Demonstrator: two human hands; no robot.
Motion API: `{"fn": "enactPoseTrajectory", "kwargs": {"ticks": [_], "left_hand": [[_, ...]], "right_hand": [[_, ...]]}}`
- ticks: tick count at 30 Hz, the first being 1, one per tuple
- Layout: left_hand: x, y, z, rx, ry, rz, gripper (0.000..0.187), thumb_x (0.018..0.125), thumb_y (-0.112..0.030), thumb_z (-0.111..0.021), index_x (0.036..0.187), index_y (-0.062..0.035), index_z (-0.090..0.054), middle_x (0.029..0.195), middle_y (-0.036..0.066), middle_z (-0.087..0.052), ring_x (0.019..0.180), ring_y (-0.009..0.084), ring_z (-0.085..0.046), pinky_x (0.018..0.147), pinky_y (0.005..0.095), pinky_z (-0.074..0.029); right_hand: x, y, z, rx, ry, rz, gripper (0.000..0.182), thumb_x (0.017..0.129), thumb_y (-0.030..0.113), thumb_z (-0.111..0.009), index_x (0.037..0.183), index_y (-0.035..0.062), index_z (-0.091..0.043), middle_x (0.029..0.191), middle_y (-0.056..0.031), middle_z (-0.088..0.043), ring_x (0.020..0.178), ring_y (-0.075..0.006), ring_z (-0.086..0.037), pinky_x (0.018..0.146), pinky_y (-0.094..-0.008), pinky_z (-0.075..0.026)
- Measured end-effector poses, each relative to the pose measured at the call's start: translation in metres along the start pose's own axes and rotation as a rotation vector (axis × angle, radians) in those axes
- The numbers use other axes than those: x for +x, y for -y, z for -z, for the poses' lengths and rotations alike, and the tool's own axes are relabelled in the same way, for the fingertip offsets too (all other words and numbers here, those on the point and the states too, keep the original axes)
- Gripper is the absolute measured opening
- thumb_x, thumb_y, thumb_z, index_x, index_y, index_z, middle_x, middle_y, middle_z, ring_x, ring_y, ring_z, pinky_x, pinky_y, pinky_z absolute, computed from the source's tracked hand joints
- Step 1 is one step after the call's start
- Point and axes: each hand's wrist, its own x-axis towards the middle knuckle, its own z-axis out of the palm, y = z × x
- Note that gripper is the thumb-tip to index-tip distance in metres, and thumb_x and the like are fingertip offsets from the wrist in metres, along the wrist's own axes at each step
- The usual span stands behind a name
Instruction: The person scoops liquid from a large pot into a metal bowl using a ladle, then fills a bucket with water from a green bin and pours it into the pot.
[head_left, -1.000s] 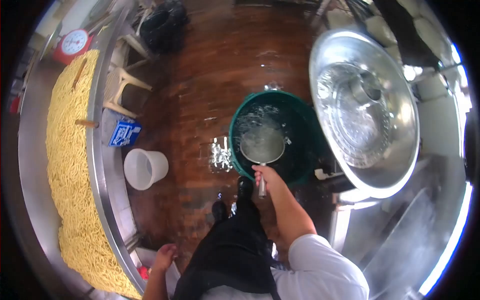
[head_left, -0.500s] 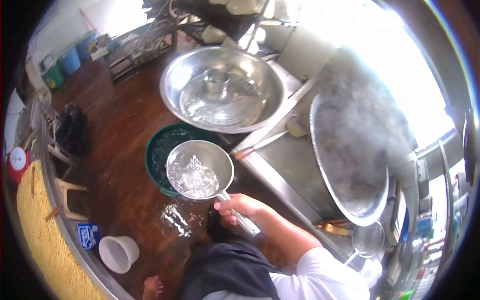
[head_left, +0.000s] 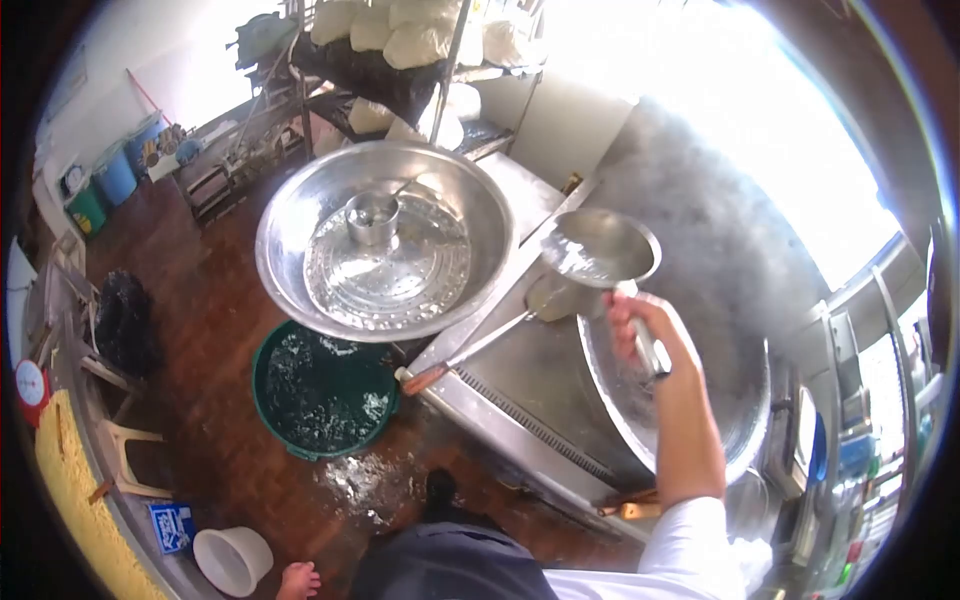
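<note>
One hand does the work: the right hand is clenched on the handle of a scoop full of water, held right of centre over the steaming wok. The left hand hangs loose at the bottom edge. The step looks like carrying water from the tub, lower left; next calls for a steady tip into the wok.

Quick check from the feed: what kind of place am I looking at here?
Probably a noodle-making kitchen or small food workshop: a steaming wok, a big steel basin, yellow noodles beside a red scale, and the right hand holding a ladle.
</note>
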Motion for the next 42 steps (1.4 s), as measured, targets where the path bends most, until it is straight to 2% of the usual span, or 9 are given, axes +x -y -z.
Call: {"fn": "enactPoseTrajectory", "kwargs": {"ticks": [10,13,23,29,31,37,39,40,42], "left_hand": [[-0.068,-0.082,-0.079,0.02,-0.06,-0.058,0.033,0.09,-0.028,-0.053,0.116,-0.0069,-0.052,0.1,0.011,-0.064,0.079,0.023,-0.062,0.067,0.0388,-0.05],[-0.063,-0.087,-0.091,0.009,-0.104,-0.06,0.026,0.086,-0.025,-0.058,0.104,-0.0064,-0.059,0.083,0.006,-0.063,0.064,0.0161,-0.059,0.049,0.0295,-0.045],[-0.045,-0.141,-0.071,0.123,-0.098,-0.077,0.026,0.086,-0.026,-0.059,0.106,-0.0087,-0.059,0.086,0.005,-0.063,0.068,0.015,-0.059,0.054,0.029,-0.045],[-0.022,-0.144,-0.05,0.245,0.036,-0.175,0.035,0.091,-0.031,-0.055,0.118,-0.0081,-0.053,0.1,0.009,-0.064,0.079,0.0201,-0.061,0.065,0.0356,-0.049],[-0.013,-0.132,-0.031,0.235,0.063,-0.202,0.035,0.091,-0.031,-0.055,0.117,-0.0082,-0.053,0.099,0.009,-0.064,0.078,0.0201,-0.062,0.064,0.0356,-0.05],[0.016,-0.059,0.063,0.159,0.014,-0.173,0.033,0.088,-0.031,-0.058,0.113,-0.0093,-0.056,0.091,0.007,-0.063,0.069,0.0171,-0.06,0.053,0.0332,-0.048],[0.023,-0.022,0.102,0.04,-0.022,-0.081,0.043,0.088,-0.034,-0.056,0.122,-0.0092,-0.049,0.101,0.012,-0.062,0.077,0.0239,-0.061,0.061,0.0418,-0.05],[0.032,0.001,0.122,-0.006,0.001,-0.06,0.047,0.089,-0.036,-0.053,0.126,-0.0091,-0.044,0.107,0.015,-0.059,0.083,0.0294,-0.06,0.068,0.0482,-0.049],[0.031,0.04,0.145,-0.064,-0.039,0.004,0.047,0.089,-0.035,-0.051,0.126,-0.0071,-0.044,0.107,0.015,-0.06,0.085,0.0311,-0.06,0.072,0.0494,-0.048]], "right_hand": [[0.232,0.107,0.156,-0.483,-0.516,0.312,0.019,0.079,0.008,-0.063,0.092,-0.0008,-0.054,0.067,-0.0056,-0.054,0.049,-0.0134,-0.053,0.043,-0.0254,-0.046],[0.236,0.113,0.16,-0.518,-0.519,0.261,0.018,0.08,0.01,-0.063,0.093,0.0007,-0.054,0.067,-0.0057,-0.055,0.049,-0.0128,-0.054,0.043,-0.0245,-0.046],[0.145,0.067,0.117,-0.839,-0.296,0.068,0.017,0.079,0.02,-0.067,0.077,0.0039,-0.061,0.064,-0.003,-0.059,0.048,-0.011,-0.054,0.046,-0.0264,-0.043],[0.071,0.032,0.058,-1.497,-0.623,0.092,0.033,0.074,0.025,-0.065,0.097,0.0019,-0.06,0.082,-0.0133,-0.066,0.071,-0.0253,-0.065,0.069,-0.0363,-0.051],[0.037,0.015,0.031,-1.8,-0.773,0.385,0.037,0.075,0.027,-0.065,0.103,0.0028,-0.059,0.091,-0.0152,-0.066,0.085,-0.0301,-0.065,0.078,-0.0387,-0.05],[-0.032,-0.047,-0.093,-1.075,-0.458,0.742,0.053,0.079,0.029,-0.07,0.122,0.003,-0.053,0.102,-0.0142,-0.067,0.091,-0.0205,-0.065,0.079,-0.0324,-0.05],[0.012,-0.109,-0.123,-0.637,-0.278,0.889,0.05,0.08,0.03,-0.073,0.116,0.0004,-0.055,0.095,-0.0138,-0.067,0.081,-0.0165,-0.064,0.073,-0.0306,-0.05],[0.004,-0.129,-0.159,-0.752,-0.237,0.565,0.046,0.082,0.033,-0.072,0.109,-0.0017,-0.057,0.086,-0.0134,-0.065,0.073,-0.0189,-0.06,0.067,-0.0328,-0.049],[0.002,-0.2,-0.223,-0.811,-0.117,0.654,0.043,0.078,0.038,-0.073,0.095,0.0001,-0.06,0.075,-0.0115,-0.062,0.068,-0.0203,-0.058,0.064,-0.0364,-0.048]]}}
